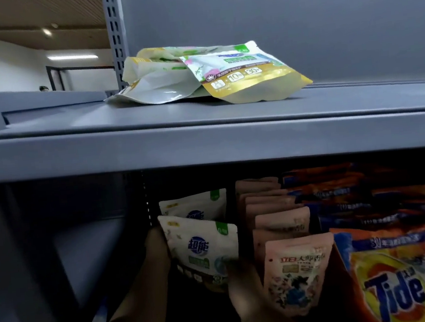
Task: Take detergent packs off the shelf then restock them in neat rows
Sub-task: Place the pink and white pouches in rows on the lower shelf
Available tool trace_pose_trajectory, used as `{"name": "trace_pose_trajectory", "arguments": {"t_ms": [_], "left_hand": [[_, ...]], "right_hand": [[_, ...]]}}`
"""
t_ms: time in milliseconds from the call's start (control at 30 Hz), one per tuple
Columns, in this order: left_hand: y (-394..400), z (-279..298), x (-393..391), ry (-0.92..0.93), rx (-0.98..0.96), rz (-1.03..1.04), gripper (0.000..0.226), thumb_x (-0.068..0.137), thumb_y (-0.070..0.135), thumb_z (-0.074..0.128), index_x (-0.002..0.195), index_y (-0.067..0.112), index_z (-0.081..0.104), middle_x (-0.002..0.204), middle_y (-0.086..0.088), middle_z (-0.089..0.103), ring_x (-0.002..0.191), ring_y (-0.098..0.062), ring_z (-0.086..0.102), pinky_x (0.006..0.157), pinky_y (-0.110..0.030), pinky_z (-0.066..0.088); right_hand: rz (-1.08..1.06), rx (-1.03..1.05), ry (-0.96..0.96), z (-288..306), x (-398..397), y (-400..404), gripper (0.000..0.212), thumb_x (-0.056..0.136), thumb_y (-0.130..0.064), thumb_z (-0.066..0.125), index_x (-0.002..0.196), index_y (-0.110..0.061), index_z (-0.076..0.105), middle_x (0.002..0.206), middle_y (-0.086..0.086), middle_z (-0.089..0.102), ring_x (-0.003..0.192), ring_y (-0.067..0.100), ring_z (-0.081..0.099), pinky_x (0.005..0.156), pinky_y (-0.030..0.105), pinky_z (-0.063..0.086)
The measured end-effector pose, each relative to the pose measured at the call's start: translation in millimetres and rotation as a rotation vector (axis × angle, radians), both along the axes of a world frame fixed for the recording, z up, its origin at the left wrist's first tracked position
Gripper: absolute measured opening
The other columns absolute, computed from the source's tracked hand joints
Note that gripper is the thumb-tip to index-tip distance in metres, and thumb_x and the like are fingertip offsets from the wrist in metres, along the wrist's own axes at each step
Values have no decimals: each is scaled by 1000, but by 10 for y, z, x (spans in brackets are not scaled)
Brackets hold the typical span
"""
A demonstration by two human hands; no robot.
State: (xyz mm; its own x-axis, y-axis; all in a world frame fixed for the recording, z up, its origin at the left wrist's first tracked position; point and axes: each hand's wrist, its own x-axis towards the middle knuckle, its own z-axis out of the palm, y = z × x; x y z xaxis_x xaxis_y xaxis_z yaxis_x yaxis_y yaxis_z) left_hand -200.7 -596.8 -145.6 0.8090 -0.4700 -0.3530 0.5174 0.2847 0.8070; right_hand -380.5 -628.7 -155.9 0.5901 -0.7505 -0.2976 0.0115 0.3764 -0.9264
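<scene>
While both hands frame it on the dark lower shelf: white soft-plastic detergent pouch with blue lettering [202, 251], left hand [157, 248] pressed to its left edge, right hand [240, 278] at its lower right corner. Fingers hidden behind the pouch, so grip closure impossible to tell. Best lifted straight, clear of pink pouches [293, 265] just right. Loose yellow-and-white packs [205, 75] above, on grey metal upper shelf [204, 146]. Blurred, dim.

We see open upper shelf [202, 125] space right of the heaped packs [197, 76]. Below, pink packs [287, 231] and Tide bags [391, 273] crowd the right; the left stays open.
</scene>
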Motion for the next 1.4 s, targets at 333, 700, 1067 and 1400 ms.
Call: {"name": "trace_pose_trajectory", "arguments": {"t_ms": [333, 700, 1067, 1400], "left_hand": [[326, -10, -531, -125, -95, 75, 37, 90, 26, 40, 105, 4, 66, 94, -20, 67, 87, -34, 63, 77, -39, 51], [154, -292, -287, -518, 219, 20, 62, 81, -5, 58, 137, 12, 38, 129, -9, 55, 114, -27, 56, 98, -50, 46], [135, -204, -342, -563, 490, 65, 54, 92, 21, 58, 140, 9, 36, 136, -16, 49, 122, -32, 49, 100, -38, 42], [482, 322, -774, -558, 868, -98, 44, 96, 31, 45, 130, 5, 52, 130, -19, 55, 118, -33, 53, 93, -31, 43]], "right_hand": [[-126, -232, 103, 132, 510, -96, 11, 100, -19, 42, 109, -21, 47, 119, 13, 57, 96, 30, 61, 82, 43, 55], [-174, -401, 257, 176, 803, -275, 45, 100, -34, 42, 136, -7, 41, 133, 12, 52, 110, 21, 53, 89, 27, 37], [-38, -452, 441, 203, 589, -228, 41, 101, -24, 40, 139, -6, 40, 139, 11, 47, 127, 24, 45, 101, 24, 34], [221, -649, 555, 446, 106, 34, 56, 102, -28, 38, 151, -15, 16, 157, 7, 20, 144, 22, 20, 115, 29, 16]]}}
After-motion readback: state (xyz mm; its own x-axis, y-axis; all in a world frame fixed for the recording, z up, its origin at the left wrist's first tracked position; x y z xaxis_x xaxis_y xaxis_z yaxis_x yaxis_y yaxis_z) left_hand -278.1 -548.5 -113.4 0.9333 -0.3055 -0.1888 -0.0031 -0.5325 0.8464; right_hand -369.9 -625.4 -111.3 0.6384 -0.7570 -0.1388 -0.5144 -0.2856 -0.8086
